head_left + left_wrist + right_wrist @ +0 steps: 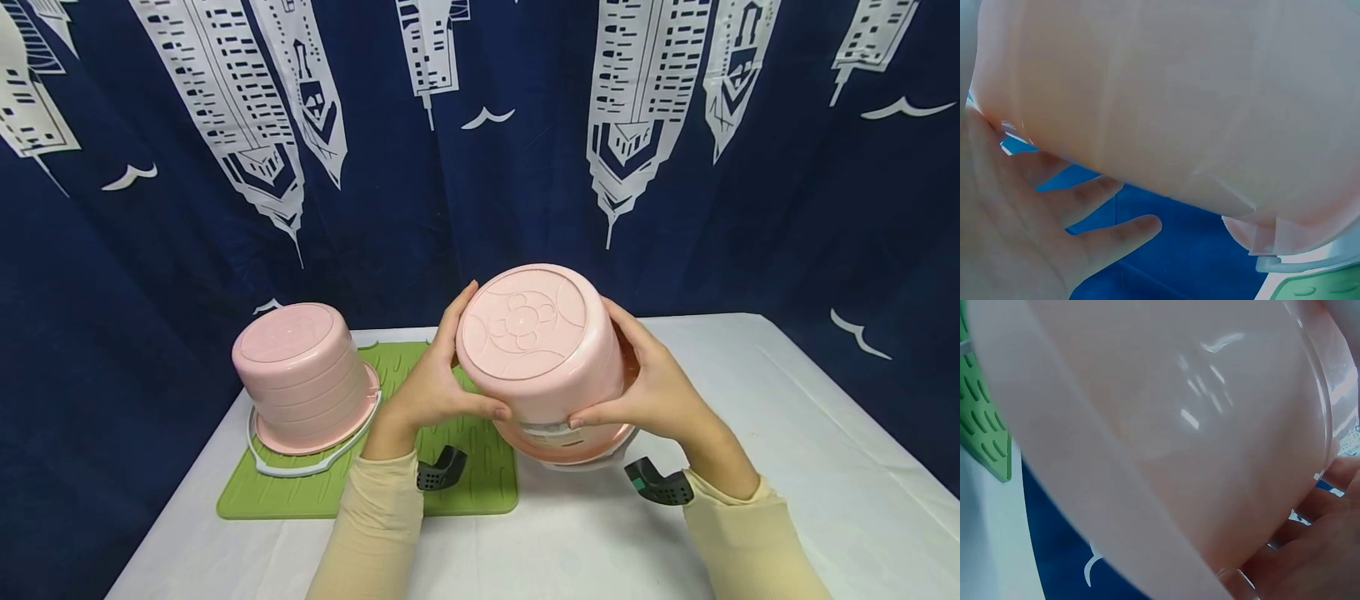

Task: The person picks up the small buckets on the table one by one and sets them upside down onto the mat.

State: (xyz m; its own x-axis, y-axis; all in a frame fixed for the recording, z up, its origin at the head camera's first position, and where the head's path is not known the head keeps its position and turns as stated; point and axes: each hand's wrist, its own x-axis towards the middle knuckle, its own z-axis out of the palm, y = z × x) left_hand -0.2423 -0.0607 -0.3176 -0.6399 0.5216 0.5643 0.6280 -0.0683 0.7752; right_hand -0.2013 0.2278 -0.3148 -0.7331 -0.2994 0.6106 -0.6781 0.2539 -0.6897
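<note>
Both hands hold a pink bucket (536, 333) upside down and tilted, its flower-embossed base facing up toward the head camera. My left hand (427, 387) grips its left side, thumb on the near wall; in the left wrist view the spread fingers (1119, 240) lie along the wall (1147, 94). On the opposite side my right hand (663, 387) grips it, thumb in front, and the right wrist view shows its fingers (1310, 525) behind the glossy wall (1229, 444). The flared rim (570, 450) points down, with part of a pale handle behind it.
A second pink bucket (303, 375) stands upside down on a green ridged mat (465, 500) at the left, its grey handle (296, 471) lying round the rim. The mat rests on a white-covered table (787, 400). Behind hangs a dark blue curtain (517, 192) with white building prints.
</note>
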